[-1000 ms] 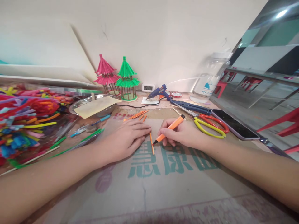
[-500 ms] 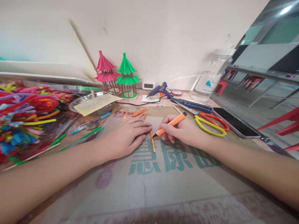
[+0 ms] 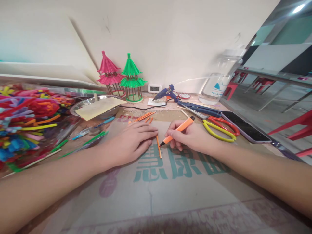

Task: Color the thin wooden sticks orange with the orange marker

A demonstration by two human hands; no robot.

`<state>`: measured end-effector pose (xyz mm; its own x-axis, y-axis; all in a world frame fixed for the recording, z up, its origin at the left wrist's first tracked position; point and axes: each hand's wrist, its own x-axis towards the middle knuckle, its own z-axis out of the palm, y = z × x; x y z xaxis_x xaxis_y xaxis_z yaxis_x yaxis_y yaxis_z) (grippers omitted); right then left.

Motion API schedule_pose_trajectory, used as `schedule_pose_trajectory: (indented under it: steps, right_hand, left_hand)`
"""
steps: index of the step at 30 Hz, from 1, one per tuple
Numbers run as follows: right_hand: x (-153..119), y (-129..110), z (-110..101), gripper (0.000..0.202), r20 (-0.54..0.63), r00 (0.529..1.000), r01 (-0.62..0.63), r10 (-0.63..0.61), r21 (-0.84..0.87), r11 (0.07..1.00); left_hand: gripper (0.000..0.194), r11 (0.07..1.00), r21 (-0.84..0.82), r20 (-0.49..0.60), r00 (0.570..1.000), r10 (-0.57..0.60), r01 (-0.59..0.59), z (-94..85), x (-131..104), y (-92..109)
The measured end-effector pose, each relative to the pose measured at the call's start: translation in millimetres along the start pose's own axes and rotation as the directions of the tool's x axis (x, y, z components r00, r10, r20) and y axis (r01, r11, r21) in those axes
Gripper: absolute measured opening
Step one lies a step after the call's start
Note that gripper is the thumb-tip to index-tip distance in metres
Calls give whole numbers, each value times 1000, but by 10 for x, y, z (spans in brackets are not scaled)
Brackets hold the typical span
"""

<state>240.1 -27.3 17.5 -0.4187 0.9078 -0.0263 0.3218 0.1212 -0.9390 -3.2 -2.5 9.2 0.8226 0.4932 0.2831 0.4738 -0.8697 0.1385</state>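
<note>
An orange marker (image 3: 179, 130) is gripped in my right hand (image 3: 187, 135), its dark tip at a thin orange stick (image 3: 158, 146) lying on the printed sheet (image 3: 146, 198). My left hand (image 3: 136, 139) lies nearly flat, palm down, with its fingertips by the upper end of that stick; whether they press on it is hard to tell. Beyond my left hand, several orange sticks (image 3: 145, 116) lie in a loose pile on the board.
Behind stand pink (image 3: 109, 66) and green (image 3: 132, 70) pagoda models, a small clock (image 3: 154, 88), a glue gun (image 3: 164, 93) and a bottle (image 3: 216, 84). Scissors (image 3: 219, 131) and a phone (image 3: 246, 126) lie right; pipe cleaners (image 3: 24, 120) and a metal bowl (image 3: 79, 105) are left.
The view has shifted very slightly. The marker tip sits slightly lower along the orange stick; my left hand keeps its place.
</note>
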Motion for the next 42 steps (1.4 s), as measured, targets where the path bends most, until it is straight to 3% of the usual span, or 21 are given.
schedule_pose_trajectory:
  steps: [6,13,21,28,34,42]
  right_hand:
    - [-41,-8,-4,17,127,992,-21,21,-1,1000]
    - [-9,-1,-7,16,61,998,-5,4,14,1000]
    - [-60,-23,9,18,119,993,-15,12,24,1000]
    - [-92,-43,43,27,125,984,111,-128,132,985]
    - [-146,-64,112,12,110,993,39,-48,80,996]
    - [-145,-89,109,16,28,999,34,-35,43,999]
  left_hand:
    - [38,1000,12,-13,1000,15,-15,1,2,-6]
    - [38,1000,6,-6,1000,7,-7,-13,16,11]
    - [38,1000,23,0,1000,19,-19,3,7,-3]
    - [37,1000,-6,23,1000,8,-8,-18,14,8]
    - [37,1000,-27,21,1000,16,-15,-44,25,31]
    - [37,996,78,41,998,44,-47,-15,-1,-20]
